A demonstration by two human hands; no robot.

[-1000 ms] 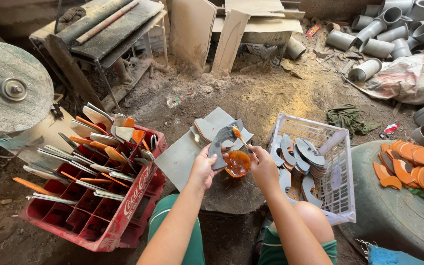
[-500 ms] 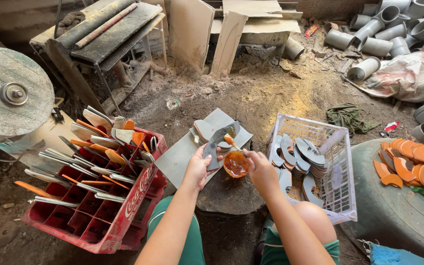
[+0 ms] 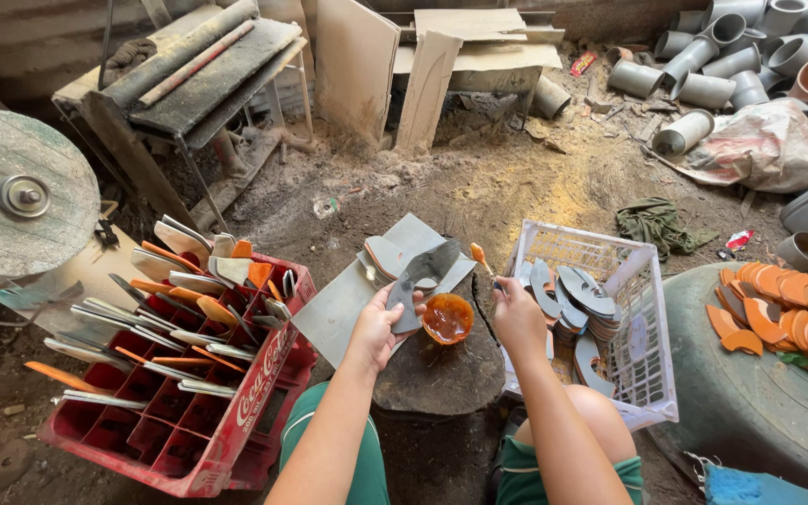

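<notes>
Here, left hand point(image 3: 378, 323) raised over the dark round worktop point(image 3: 441, 374), fingers clamped on a grey curved blade piece point(image 3: 420, 281) held tilted, upper end pointing up and right. Right hand point(image 3: 516, 313) just right of it, fingers pinched together on a thin brush point(image 3: 481, 257) with an orange-tipped end, tip near the blade's upper end but apart from it. Between the two hands, low on the worktop, a small bowl of orange paste point(image 3: 447, 318). Behind the hands, a grey flat board point(image 3: 348, 299) carrying a few more grey pieces. To the right, touching the worktop's edge, a white wire-mesh basket point(image 3: 642, 365) filled with grey curved pieces. To the left, a red plastic crate point(image 3: 189, 430) stacked with grey and orange-smeared blades lying across its compartments. Far right, orange curved pieces point(image 3: 783, 313) spread on a large dark round lid. Far left, a round grinding wheel point(image 3: 16, 192). Beyond, dirt floor with grey pipe sections point(image 3: 703, 65) and leaning boards.
</notes>
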